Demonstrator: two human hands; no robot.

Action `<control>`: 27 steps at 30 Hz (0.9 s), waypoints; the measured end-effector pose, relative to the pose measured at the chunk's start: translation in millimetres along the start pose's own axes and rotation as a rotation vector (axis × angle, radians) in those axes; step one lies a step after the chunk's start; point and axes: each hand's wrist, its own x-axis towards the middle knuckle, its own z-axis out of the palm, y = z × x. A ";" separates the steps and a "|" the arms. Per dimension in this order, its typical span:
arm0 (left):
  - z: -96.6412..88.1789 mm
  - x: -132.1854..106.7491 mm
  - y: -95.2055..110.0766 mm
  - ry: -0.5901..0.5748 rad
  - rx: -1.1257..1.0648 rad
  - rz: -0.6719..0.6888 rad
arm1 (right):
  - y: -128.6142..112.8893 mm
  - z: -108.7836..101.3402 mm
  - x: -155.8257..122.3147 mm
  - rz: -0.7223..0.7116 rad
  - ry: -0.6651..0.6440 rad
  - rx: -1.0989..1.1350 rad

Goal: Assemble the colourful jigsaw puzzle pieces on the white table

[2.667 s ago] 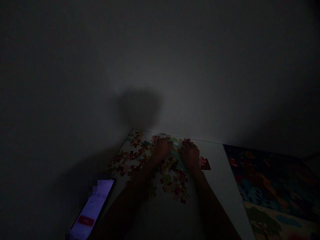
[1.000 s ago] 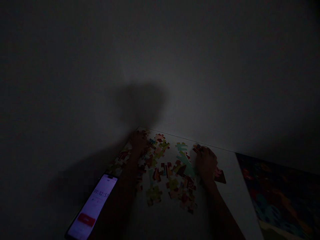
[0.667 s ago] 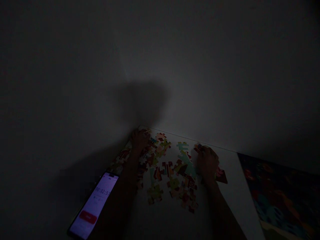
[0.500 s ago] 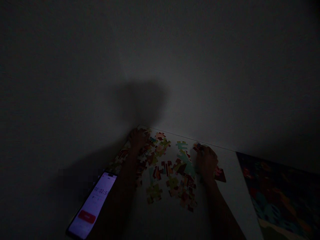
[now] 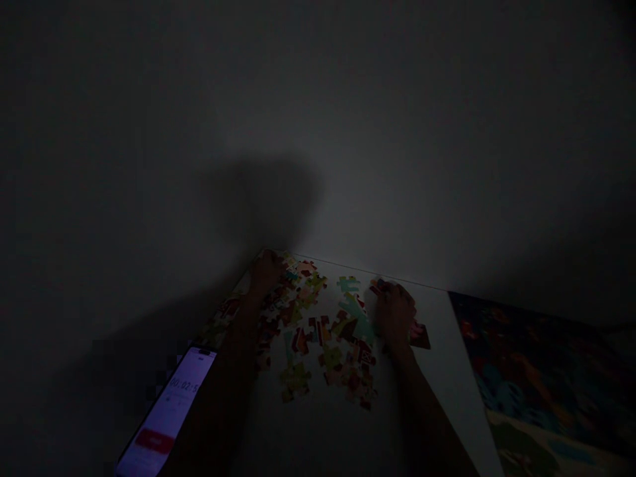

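Observation:
The scene is very dark. Several loose coloured puzzle pieces [image 5: 318, 334] lie spread on a white table [image 5: 447, 384]. My left hand [image 5: 265, 271] rests palm down on pieces at the table's far left corner. My right hand [image 5: 394, 311] lies over pieces near the far edge, beside a dark red piece [image 5: 420, 336]. Whether either hand grips a piece is lost in the dark.
A lit phone [image 5: 163, 424] showing a timer and a red button lies at the table's near left. A colourful picture sheet [image 5: 541, 377] sits to the right of the table. A plain wall rises right behind the table.
Both hands moved apart from the middle of the pile, the left to the far left corner, the right toward the right. The pieces now lie more spread out.

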 end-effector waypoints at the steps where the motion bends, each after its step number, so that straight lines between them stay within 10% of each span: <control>1: 0.2 0.0 0.0 0.001 -0.035 -0.004 | -0.2 -0.2 0.2 -0.004 0.000 0.010; 15: -18.6 -7.7 29.2 -0.067 -0.420 0.063 | -12.2 -8.3 -2.4 0.104 -0.056 0.069; 27: 19.2 -40.6 68.3 -0.521 -0.308 0.446 | -14.1 -8.6 -2.6 0.102 -0.055 0.068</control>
